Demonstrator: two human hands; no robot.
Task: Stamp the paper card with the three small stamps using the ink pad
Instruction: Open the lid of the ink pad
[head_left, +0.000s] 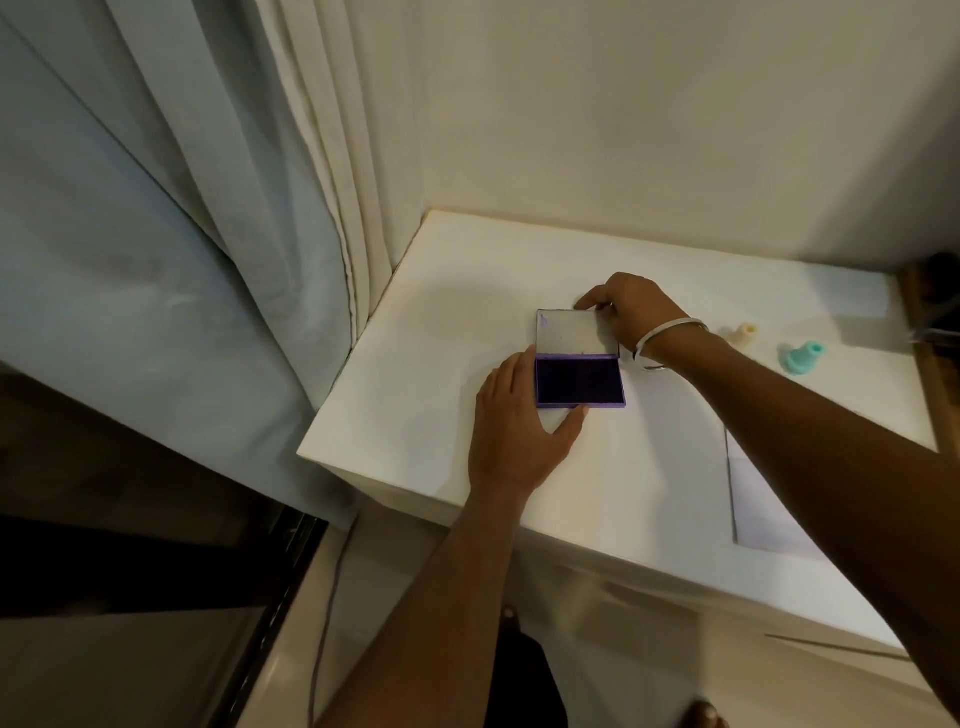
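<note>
The right hand (631, 306) pinches the raised lid (574, 332) of the purple ink pad (579, 382) at twelve o'clock, apparently opening it, while the left hand (514, 421) lies flat at nine o'clock steadying its base; two small stamps (802, 356) and the paper card (763, 514) wait at three o'clock.

Pale curtains (218, 218) beside cream wall (675, 114); white table (467, 312), floor perhaps tiled.
</note>
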